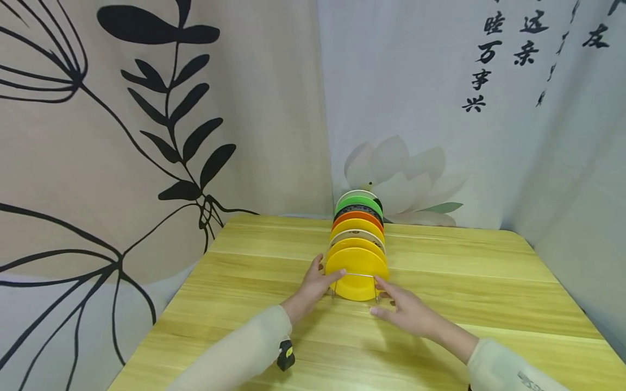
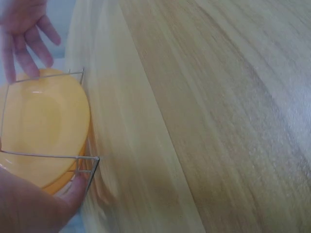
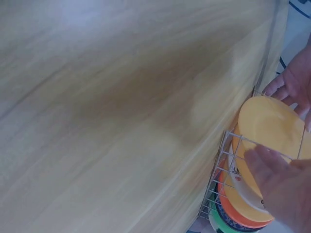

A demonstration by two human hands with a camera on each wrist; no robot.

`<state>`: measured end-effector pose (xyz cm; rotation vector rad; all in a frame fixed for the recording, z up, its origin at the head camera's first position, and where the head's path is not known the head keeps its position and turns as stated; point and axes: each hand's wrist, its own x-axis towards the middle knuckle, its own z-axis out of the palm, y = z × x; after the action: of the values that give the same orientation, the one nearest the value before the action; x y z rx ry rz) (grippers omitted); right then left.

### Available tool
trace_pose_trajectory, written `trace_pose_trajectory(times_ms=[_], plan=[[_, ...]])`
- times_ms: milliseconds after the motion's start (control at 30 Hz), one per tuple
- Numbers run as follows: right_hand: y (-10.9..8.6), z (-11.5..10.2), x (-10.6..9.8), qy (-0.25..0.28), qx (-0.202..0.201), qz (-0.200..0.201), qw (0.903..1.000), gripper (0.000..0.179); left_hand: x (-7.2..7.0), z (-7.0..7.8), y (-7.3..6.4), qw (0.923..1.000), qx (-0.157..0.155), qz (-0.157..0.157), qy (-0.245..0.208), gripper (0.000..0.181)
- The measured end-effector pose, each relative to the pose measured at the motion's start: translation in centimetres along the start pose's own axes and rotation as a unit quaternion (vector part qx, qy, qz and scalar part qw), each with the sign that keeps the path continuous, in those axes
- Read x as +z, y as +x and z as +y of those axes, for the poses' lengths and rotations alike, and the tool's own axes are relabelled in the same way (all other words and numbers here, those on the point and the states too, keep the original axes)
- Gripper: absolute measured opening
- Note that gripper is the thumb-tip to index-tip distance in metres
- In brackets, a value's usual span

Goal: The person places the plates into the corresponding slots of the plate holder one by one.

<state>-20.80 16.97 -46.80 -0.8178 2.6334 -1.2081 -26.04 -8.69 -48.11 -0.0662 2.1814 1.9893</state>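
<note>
A wire dish rack holds a row of upright plates, with a plain yellow plate foremost. My left hand is at the rack's front left corner, its thumb by the front wire and its fingers spread loosely beside the plates. On the other side, my right hand has its fingertips at the right end of the front wire; its thumb points away from the rack. The right wrist view shows the rack's wire grid side along the plates. Part of the left hand is cut off in its own wrist view.
Behind the front plate stand more yellow plates, a patterned pale plate, an orange plate, a dark patterned plate and a green plate. The wooden table reaches back to a printed curtain.
</note>
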Motion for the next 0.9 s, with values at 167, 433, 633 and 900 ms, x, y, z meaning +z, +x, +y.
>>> trace_pose_trajectory(times_ms=[167,433,633,900], plan=[[-0.1,-0.1,-0.5,-0.069,-0.016,0.128,0.9892,0.063,0.1,0.2,-0.3,0.9999,0.000,-0.015,0.001,0.097],[0.8,0.9,-1.2,-0.043,0.058,0.111,0.9913,0.089,0.4,0.4,-0.6,0.9997,0.003,-0.022,-0.013,0.086],[1.2,1.1,-0.9,-0.027,0.073,0.079,0.9938,0.091,0.2,0.0,-0.6,0.9997,-0.003,-0.017,-0.018,0.085],[1.2,0.9,-0.8,-0.020,0.064,0.075,0.9949,0.088,0.0,-0.2,-0.3,0.9994,-0.018,-0.027,-0.012,0.080]])
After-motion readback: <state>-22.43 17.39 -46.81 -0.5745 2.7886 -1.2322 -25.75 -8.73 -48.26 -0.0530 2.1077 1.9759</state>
